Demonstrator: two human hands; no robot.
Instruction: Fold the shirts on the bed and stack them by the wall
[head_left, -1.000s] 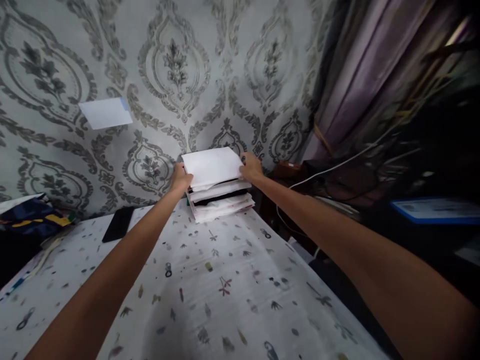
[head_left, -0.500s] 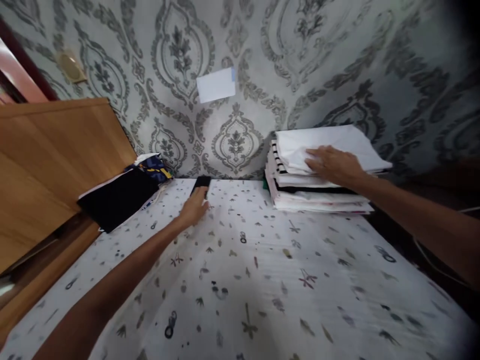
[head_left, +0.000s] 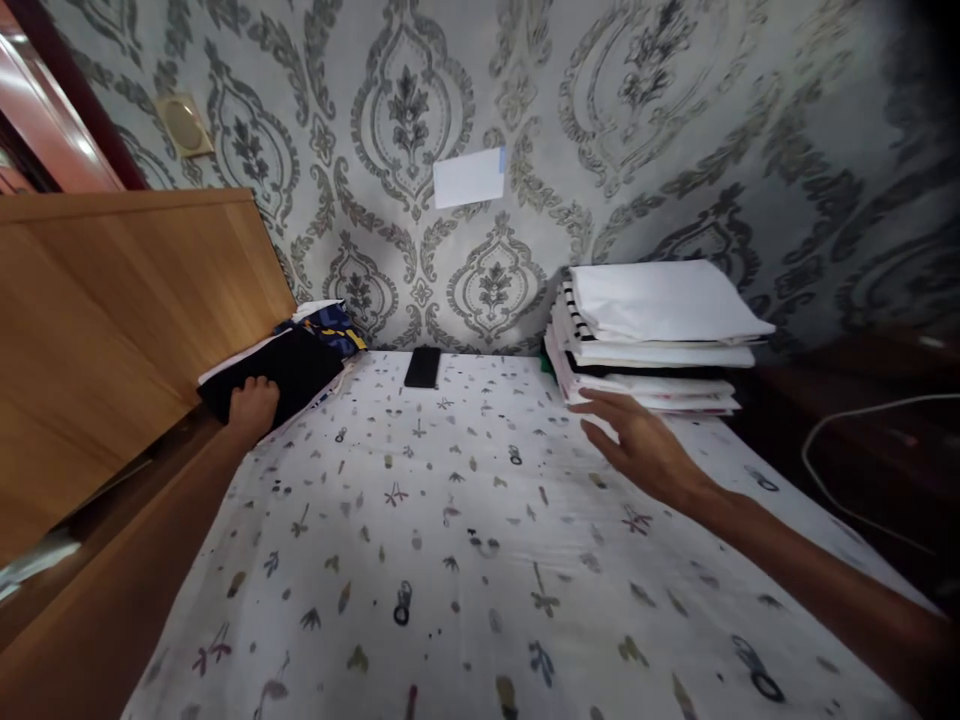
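My left hand [head_left: 253, 408] is at the near edge of a black folded garment [head_left: 296, 375], its fingers curled closed on the cloth. That garment tops a small pile of clothes leaning by the wooden panel, with a navy patterned piece [head_left: 334, 328] behind it. My right hand [head_left: 637, 445] hovers open, fingers apart and empty, just in front of a stack of folded clothes. A white folded garment [head_left: 667, 300] lies smooth on top of that stack, above striped, black and pale layers. Between the two piles, a black phone [head_left: 423, 368] lies flat near the wall.
A white printed sheet [head_left: 465, 560] covers the surface. Patterned wallpaper rises behind it, with a white paper [head_left: 469, 178] and a round wall fitting [head_left: 184, 125]. At left stands a wooden panel [head_left: 135, 310]. A white cable [head_left: 814, 430] runs through the dark area at right.
My left hand has moved left from the phone to the black garment. My right hand has come off the top of the white stack, down and toward me. The view has shifted slightly left.
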